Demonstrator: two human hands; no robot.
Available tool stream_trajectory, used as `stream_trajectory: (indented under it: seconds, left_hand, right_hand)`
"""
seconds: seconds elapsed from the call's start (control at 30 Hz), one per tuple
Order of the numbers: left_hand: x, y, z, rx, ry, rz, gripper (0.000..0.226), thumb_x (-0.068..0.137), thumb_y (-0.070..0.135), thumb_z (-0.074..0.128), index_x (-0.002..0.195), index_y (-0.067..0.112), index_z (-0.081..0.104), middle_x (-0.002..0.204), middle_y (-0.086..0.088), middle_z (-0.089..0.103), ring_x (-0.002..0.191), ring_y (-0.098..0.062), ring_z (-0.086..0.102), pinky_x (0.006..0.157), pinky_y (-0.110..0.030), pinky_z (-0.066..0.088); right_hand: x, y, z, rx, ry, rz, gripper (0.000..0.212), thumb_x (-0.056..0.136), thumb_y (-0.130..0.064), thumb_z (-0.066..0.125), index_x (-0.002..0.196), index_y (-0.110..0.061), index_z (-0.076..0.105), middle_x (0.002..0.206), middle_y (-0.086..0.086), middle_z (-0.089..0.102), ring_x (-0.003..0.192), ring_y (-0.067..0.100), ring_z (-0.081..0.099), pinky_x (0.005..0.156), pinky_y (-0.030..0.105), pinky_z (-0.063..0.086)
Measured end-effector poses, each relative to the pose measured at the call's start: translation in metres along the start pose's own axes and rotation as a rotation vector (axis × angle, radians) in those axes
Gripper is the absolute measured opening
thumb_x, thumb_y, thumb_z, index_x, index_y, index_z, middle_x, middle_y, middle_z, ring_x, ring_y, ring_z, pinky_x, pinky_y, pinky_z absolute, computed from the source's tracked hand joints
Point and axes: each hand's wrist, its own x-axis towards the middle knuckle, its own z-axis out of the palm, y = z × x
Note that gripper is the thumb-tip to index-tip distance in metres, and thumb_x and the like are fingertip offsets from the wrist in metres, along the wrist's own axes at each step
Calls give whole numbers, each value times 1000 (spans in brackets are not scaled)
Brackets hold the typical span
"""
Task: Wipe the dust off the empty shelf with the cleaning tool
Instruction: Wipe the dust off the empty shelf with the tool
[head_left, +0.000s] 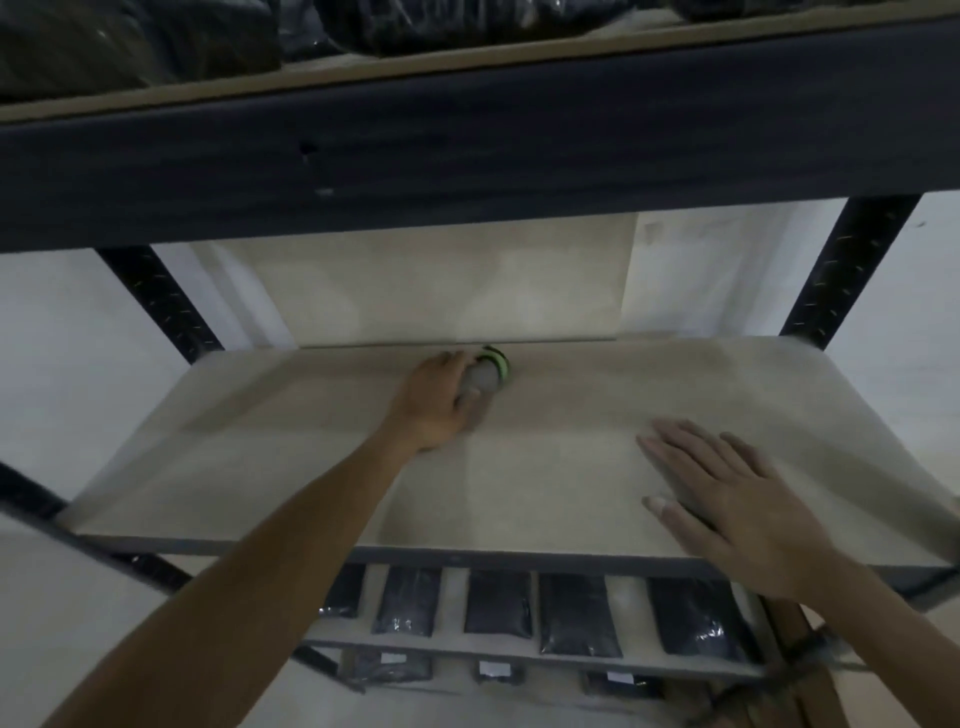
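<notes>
The left hand grips a grey cleaning tool with a green-striped head at the back of the pale wooden shelf board, while the right hand lies flat, fingers straight, near its front edge.

On the shelf, the cleaning tool is held by the left hand near the back edge at the middle, the right hand is laid flat toward the front right, and packets are ranged on the board below.
</notes>
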Motion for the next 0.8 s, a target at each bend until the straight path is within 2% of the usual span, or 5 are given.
stream_trajectory:
  seconds: [0.13, 0.37, 0.5, 0.7, 0.8]
  left_hand:
    - [-2, 5, -17, -56, -113, 138, 37, 96, 28, 62, 127, 8, 57, 122, -15, 63, 107, -31, 61, 86, -34, 46]
    - [37, -15, -11, 5, -5, -20, 61, 89, 45, 46, 131, 2, 54, 123, -22, 61, 111, -41, 60, 91, -46, 48]
    - [16, 1, 2, 4, -21, 52, 59, 92, 47, 40, 131, 5, 51, 123, -21, 59, 111, -39, 59, 91, -43, 49]
    - [-44, 35, 5, -167, -132, 230, 43, 100, 43, 46, 129, 13, 49, 119, -10, 57, 102, -23, 55, 81, -31, 43]
    - [-17, 23, -14, -152, -113, 193, 35, 101, 32, 56, 126, 9, 52, 113, -3, 53, 100, -20, 52, 78, -28, 35]
  right_hand:
    - [-1, 2, -2, 4, -12, -12, 72, 97, -70, 9, 159, -33, 15, 167, -12, 14, 154, 7, 4, 125, 35, 6]
    - [1, 4, 2, 10, -9, -12, 71, 98, -69, 11, 159, -35, 14, 166, -14, 13, 154, 5, 4, 125, 37, 6]
    - [0, 2, 1, 6, -5, -4, 69, 99, -68, 15, 158, -33, 19, 166, -12, 20, 153, 5, 9, 124, 38, 10]
    - [0, 0, -2, 12, -31, 7, 71, 97, -70, 9, 159, -34, 15, 167, -11, 16, 154, 6, 7, 125, 40, 10]
    - [2, 0, -2, 5, -28, 13, 71, 97, -70, 11, 158, -35, 16, 167, -12, 16, 154, 6, 8, 125, 41, 12]
